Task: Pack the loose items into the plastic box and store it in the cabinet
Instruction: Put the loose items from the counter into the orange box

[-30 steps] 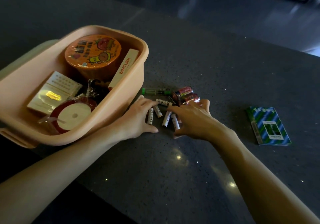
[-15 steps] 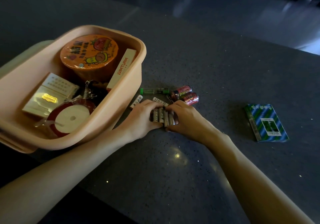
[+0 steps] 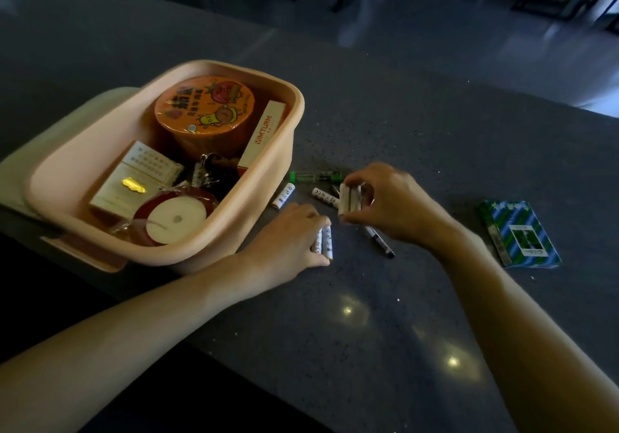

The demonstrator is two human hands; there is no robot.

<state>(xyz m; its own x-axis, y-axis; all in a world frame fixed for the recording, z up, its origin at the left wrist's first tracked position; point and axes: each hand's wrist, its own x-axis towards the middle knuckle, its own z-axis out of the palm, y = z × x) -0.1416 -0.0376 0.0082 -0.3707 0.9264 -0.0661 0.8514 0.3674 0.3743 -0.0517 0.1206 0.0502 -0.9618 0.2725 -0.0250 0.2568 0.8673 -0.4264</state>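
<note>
Pink plastic box (image 3: pixel 284 151) sits open on the dark tabletop (image 3: pixel 385 332), left of both hands and close to the left forearm; the cabinet is out of view. Inside the box: orange round tin (image 3: pixel 204 107) at the far end, a white slim carton (image 3: pixel 263 137) leaning along the right wall, a cream card pack (image 3: pixel 134 181), a bunch of keys (image 3: pixel 209 173) and a red ribbon spool (image 3: pixel 176 218) at the near end. Loose items lie just right of the box. Left hand (image 3: pixel 288 241) rests on the tabletop beside the box's near right corner, fingers curled down onto 2 white batteries (image 3: pixel 324 243) lying side by side, thumb against their near ends. Right hand (image 3: pixel 392 203) is raised slightly, thumb and fingers pinched together on a small bundle of batteries (image 3: pixel 348 198) held upright. 2 more white batteries, 1 near the box wall (image 3: pixel 284 194) and 1 beside the right hand's bundle (image 3: pixel 323 196), lie free between the box and the right hand. A green-capped tube (image 3: pixel 315 176) lies just beyond them. A dark pen (image 3: pixel 378 241) pokes out from under the right hand. A blue-green striped booklet (image 3: pixel 517 233) lies well apart to the right, untouched.
</note>
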